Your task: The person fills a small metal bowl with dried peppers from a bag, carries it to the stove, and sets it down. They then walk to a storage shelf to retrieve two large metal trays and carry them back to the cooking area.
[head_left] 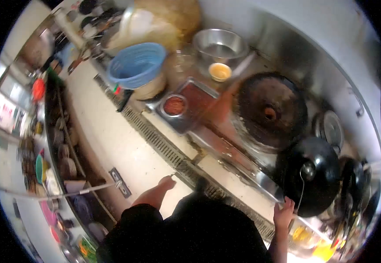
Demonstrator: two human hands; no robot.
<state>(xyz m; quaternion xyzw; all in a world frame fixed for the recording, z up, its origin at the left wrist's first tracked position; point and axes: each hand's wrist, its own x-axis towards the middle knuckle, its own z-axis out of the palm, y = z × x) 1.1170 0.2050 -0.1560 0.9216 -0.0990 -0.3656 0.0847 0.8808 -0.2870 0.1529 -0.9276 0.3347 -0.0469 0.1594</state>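
Observation:
My left hand (167,182) hangs low over the pale floor with its fingers curled in, and nothing shows in it. At the lower right my right hand (283,212) is at the stove's front edge, beside the lower left rim of a black wok (326,184). Its fingers are bent, but what they grip is not clear. In the wok lies a ladle (307,170), its thin handle running down close to my right fingers. Left of the wok is the round, blackened burner (269,111) with no pan on it.
A steel tray (199,98) with a bowl of red seasoning (173,105) sits on the counter. Behind are a blue basket (137,65), a steel basin (220,46) and a small orange-filled bowl (220,72). A floor drain grate (151,133) runs along the stove; shelves (65,162) stand left.

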